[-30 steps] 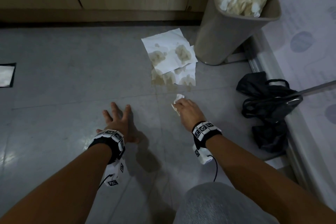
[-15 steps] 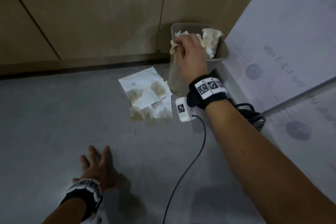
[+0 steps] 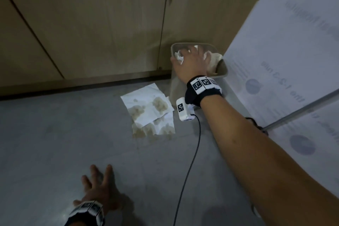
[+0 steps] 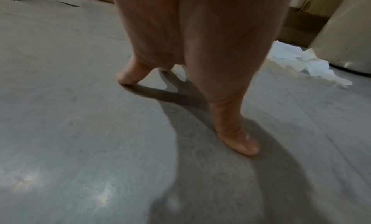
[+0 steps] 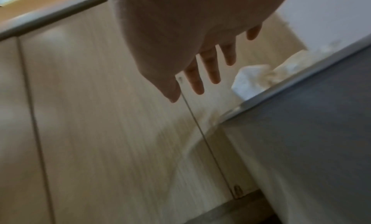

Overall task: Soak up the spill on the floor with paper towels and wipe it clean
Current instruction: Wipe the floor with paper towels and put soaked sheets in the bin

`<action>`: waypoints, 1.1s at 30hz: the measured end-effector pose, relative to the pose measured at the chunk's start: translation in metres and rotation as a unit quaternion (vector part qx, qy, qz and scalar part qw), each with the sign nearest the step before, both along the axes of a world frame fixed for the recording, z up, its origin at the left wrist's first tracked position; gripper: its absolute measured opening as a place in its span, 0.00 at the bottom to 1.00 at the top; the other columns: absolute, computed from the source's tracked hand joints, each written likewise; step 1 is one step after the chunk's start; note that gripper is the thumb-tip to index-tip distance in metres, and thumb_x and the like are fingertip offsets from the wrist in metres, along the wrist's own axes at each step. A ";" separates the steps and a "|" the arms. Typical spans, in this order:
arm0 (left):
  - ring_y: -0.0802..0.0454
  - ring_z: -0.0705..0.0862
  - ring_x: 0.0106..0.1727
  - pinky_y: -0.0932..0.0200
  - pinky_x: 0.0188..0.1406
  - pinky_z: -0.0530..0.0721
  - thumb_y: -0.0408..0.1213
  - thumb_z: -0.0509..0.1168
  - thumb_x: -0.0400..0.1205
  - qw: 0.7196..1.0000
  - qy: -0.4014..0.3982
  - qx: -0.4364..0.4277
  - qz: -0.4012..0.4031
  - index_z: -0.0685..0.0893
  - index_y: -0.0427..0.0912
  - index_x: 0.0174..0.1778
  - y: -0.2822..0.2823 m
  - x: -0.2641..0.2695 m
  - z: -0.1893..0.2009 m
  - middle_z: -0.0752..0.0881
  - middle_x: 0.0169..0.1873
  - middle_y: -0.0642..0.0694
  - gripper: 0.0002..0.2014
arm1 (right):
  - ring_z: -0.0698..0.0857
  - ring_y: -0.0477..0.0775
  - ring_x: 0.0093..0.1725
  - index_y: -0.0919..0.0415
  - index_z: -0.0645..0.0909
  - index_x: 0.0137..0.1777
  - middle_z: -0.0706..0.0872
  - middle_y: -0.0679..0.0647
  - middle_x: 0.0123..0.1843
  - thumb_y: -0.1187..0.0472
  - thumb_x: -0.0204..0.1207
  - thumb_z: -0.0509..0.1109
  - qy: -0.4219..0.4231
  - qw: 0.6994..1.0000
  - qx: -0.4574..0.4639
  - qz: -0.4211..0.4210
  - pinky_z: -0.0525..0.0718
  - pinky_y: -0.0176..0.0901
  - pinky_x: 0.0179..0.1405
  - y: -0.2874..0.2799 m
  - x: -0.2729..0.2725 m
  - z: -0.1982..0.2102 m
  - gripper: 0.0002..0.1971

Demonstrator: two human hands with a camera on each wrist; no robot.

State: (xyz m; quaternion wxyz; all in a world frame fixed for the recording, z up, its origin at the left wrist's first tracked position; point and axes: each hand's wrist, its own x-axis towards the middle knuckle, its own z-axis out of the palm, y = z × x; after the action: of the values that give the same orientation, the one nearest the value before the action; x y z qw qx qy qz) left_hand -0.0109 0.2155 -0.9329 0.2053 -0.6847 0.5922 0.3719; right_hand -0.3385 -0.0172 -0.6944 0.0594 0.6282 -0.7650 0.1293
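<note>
Two white paper towels (image 3: 148, 110) lie flat on the grey floor, blotched brown where they cover the spill (image 3: 145, 135); they also show in the left wrist view as paper towels (image 4: 301, 64). My right hand (image 3: 190, 55) hovers over the grey waste bin (image 3: 222, 71) with fingers spread and straight. It holds nothing, as the right hand (image 5: 210, 68) in its wrist view confirms. A crumpled towel wad (image 3: 178, 57) sits in the bin beside other used towels (image 5: 253, 83). My left hand (image 3: 97, 176) rests open on the floor, fingertips (image 4: 246, 148) pressing down.
Wooden cabinet doors (image 3: 91, 24) and a dark kickboard (image 3: 82, 86) run behind the bin. A white printed panel (image 3: 293, 60) with a metal bar (image 3: 302, 110) stands on the right. The wrist camera's black cable (image 3: 192, 152) hangs over the floor.
My right hand carried the small wad from the floor up to the bin and let it go; its fingers are now spread. The left hand stayed planted on the floor.
</note>
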 end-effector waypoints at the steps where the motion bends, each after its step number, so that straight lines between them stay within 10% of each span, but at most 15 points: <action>1: 0.24 0.30 0.82 0.18 0.75 0.58 0.73 0.74 0.59 1.000 0.000 0.004 -0.003 0.30 0.68 0.83 -0.001 0.000 0.000 0.21 0.81 0.42 0.68 | 0.64 0.61 0.80 0.50 0.79 0.70 0.75 0.54 0.76 0.37 0.80 0.55 0.006 1.000 -0.015 0.013 0.53 0.67 0.78 0.001 0.008 -0.003 0.26; 5: 0.28 0.28 0.83 0.15 0.72 0.60 0.67 0.78 0.62 1.000 0.009 0.025 -0.006 0.31 0.68 0.83 -0.002 -0.001 0.008 0.20 0.80 0.44 0.68 | 0.75 0.58 0.68 0.54 0.81 0.64 0.79 0.54 0.67 0.43 0.82 0.58 -0.007 0.993 -0.053 0.101 0.67 0.56 0.68 0.006 0.048 -0.016 0.21; 11: 0.32 0.28 0.84 0.14 0.71 0.58 0.52 0.74 0.77 0.999 0.019 0.027 0.015 0.34 0.74 0.82 -0.001 -0.005 0.015 0.16 0.77 0.52 0.54 | 0.83 0.61 0.60 0.58 0.83 0.62 0.84 0.57 0.62 0.48 0.83 0.62 -0.094 0.969 0.180 0.143 0.80 0.51 0.59 0.000 0.082 -0.096 0.17; 23: 0.31 0.25 0.82 0.12 0.71 0.55 0.56 0.81 0.68 0.998 -0.003 0.070 0.000 0.30 0.68 0.82 -0.007 -0.003 0.018 0.14 0.76 0.46 0.67 | 0.75 0.67 0.71 0.62 0.69 0.76 0.70 0.62 0.74 0.44 0.81 0.66 -0.087 0.947 0.309 0.019 0.77 0.60 0.66 0.025 0.077 -0.214 0.30; 33: 0.31 0.24 0.82 0.12 0.71 0.56 0.57 0.82 0.66 0.998 -0.004 0.070 0.000 0.28 0.67 0.82 -0.005 -0.002 0.019 0.13 0.75 0.47 0.69 | 0.75 0.65 0.66 0.63 0.77 0.63 0.73 0.62 0.68 0.61 0.81 0.65 -0.031 0.956 0.286 0.052 0.78 0.58 0.60 0.035 0.093 -0.231 0.13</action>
State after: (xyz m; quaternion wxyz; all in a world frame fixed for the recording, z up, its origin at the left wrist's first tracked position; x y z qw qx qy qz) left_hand -0.0132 0.2106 -0.9137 0.2550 -0.6703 0.5637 0.4097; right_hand -0.2454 0.0177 -0.9255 -0.1534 0.6534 -0.7378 -0.0720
